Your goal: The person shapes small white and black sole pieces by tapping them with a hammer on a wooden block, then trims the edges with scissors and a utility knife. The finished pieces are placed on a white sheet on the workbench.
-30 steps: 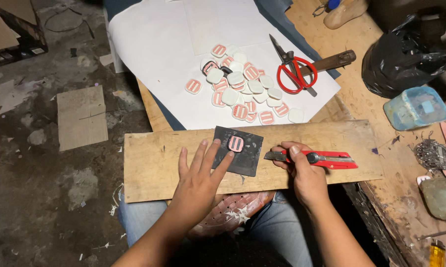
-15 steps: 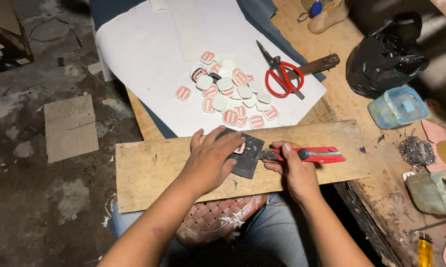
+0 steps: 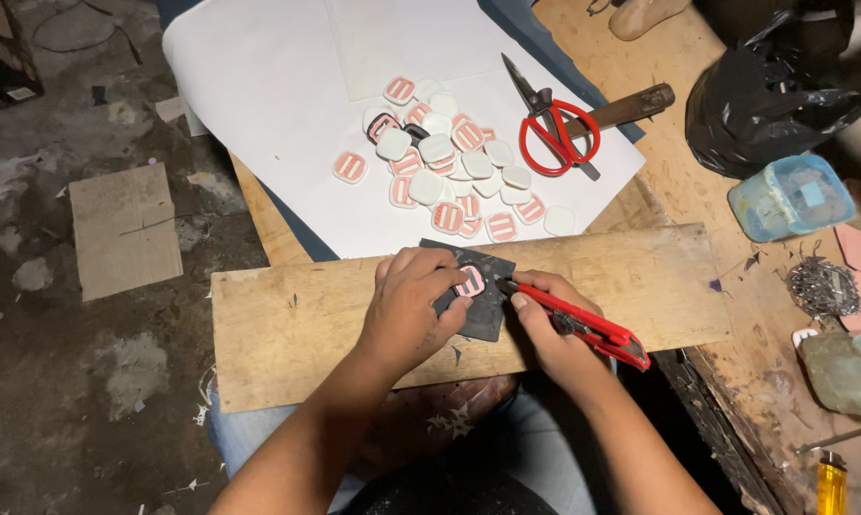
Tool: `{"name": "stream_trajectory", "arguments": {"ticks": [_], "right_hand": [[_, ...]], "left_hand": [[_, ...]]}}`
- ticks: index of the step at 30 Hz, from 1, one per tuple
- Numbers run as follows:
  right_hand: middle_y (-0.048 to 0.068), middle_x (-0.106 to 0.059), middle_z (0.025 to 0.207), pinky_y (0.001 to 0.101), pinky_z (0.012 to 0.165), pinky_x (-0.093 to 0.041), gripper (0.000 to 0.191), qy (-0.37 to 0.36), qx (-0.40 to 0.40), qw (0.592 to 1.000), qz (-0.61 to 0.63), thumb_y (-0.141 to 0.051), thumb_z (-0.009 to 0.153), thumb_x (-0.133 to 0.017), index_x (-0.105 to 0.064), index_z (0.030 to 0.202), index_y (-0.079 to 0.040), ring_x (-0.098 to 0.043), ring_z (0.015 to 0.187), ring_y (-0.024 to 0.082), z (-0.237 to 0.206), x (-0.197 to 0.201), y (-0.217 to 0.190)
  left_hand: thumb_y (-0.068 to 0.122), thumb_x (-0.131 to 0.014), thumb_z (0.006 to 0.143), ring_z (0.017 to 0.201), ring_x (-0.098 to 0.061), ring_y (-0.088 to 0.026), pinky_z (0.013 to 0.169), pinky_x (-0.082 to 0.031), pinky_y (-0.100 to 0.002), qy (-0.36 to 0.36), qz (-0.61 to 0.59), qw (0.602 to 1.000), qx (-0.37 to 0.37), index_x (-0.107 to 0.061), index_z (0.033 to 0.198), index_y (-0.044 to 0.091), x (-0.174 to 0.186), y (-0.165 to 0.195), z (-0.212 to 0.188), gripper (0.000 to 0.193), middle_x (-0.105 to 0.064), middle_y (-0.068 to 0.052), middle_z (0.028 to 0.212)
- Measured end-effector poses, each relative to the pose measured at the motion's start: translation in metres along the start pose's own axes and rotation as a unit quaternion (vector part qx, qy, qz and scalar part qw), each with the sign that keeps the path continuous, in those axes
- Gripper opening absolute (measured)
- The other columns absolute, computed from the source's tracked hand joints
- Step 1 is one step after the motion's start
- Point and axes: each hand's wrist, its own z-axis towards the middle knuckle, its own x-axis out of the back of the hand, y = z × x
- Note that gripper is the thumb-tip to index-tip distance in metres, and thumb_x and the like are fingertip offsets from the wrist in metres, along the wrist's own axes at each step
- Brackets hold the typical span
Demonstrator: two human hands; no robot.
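Observation:
A wooden board (image 3: 287,319) lies across my lap. On it rests a dark square sheet (image 3: 487,315) with a small pink-and-white rounded tile (image 3: 470,280) on top. My left hand (image 3: 406,305) presses down on the tile and sheet, fingers curled over them. My right hand (image 3: 549,329) grips a red utility knife (image 3: 592,329), its tip touching the sheet's right edge beside the tile.
A pile of several pink and white tiles (image 3: 449,162) lies on white paper (image 3: 259,105) beyond the board. Red-handled scissors (image 3: 554,133) rest over a wooden-handled tool (image 3: 631,105). To the right are a black bag (image 3: 764,95), a blue plastic tub (image 3: 791,195) and a yellow lighter (image 3: 831,482).
My left hand went from flat with spread fingers to curled down over the tile. The knife tip moved in against the dark sheet.

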Motion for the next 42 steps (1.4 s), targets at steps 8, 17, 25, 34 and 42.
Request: {"name": "stream_trajectory", "arguments": {"ticks": [8, 17, 25, 34, 42], "right_hand": [[0.007, -0.072, 0.11, 0.0266, 0.091, -0.052, 0.033, 0.009, -0.038, 0.99, 0.138, -0.016, 0.098, -0.064, -0.063, 0.126, 0.001, -0.065, 0.1, 0.011, 0.011, -0.029, 0.001], [0.008, -0.072, 0.111, 0.0261, 0.092, -0.051, 0.032, 0.029, -0.022, 0.99, 0.135, -0.014, 0.097, -0.066, -0.066, 0.126, 0.001, -0.064, 0.102, 0.012, 0.012, -0.038, 0.006], [0.011, -0.075, 0.113, 0.0289, 0.092, -0.054, 0.031, 0.055, 0.051, 0.996, 0.038, -0.017, 0.097, -0.067, -0.068, 0.123, 0.0, -0.069, 0.101, 0.016, 0.01, -0.042, -0.004], [0.014, -0.076, 0.103, 0.0333, 0.084, -0.057, 0.023, 0.048, 0.106, 0.991, -0.069, -0.016, 0.094, -0.069, -0.073, 0.111, 0.0, -0.074, 0.093, 0.024, 0.012, -0.036, -0.028], [0.014, -0.075, 0.094, 0.0348, 0.079, -0.057, 0.021, 0.015, 0.112, 0.984, -0.141, -0.018, 0.094, -0.069, -0.073, 0.105, -0.002, -0.074, 0.086, 0.025, 0.007, -0.024, -0.045]], "left_hand": [[0.016, -0.078, 0.076, 0.107, -0.062, -0.024, 0.099, -0.041, -0.043, 0.007, 0.006, 1.0, -0.007, -0.073, 0.097, 0.009, 0.002, -0.001, 0.002, 0.022, -0.07, -0.001, 0.109], [0.015, -0.075, 0.077, 0.107, -0.063, -0.023, 0.099, -0.042, -0.043, 0.021, 0.009, 1.0, -0.022, -0.073, 0.097, 0.01, 0.0, -0.003, 0.001, 0.021, -0.071, -0.001, 0.109], [0.015, -0.075, 0.077, 0.108, -0.063, -0.024, 0.099, -0.041, -0.043, 0.032, 0.004, 0.999, -0.023, -0.072, 0.096, 0.01, 0.001, -0.004, 0.0, 0.02, -0.071, -0.001, 0.109], [0.015, -0.074, 0.077, 0.108, -0.062, -0.024, 0.098, -0.041, -0.042, 0.026, -0.001, 1.0, -0.006, -0.072, 0.096, 0.009, 0.003, -0.002, -0.002, 0.02, -0.069, -0.002, 0.11], [0.016, -0.074, 0.079, 0.11, -0.061, -0.024, 0.099, -0.04, -0.042, 0.03, 0.009, 0.999, -0.005, -0.071, 0.096, 0.008, 0.003, 0.0, -0.003, 0.019, -0.068, -0.003, 0.112]]}}
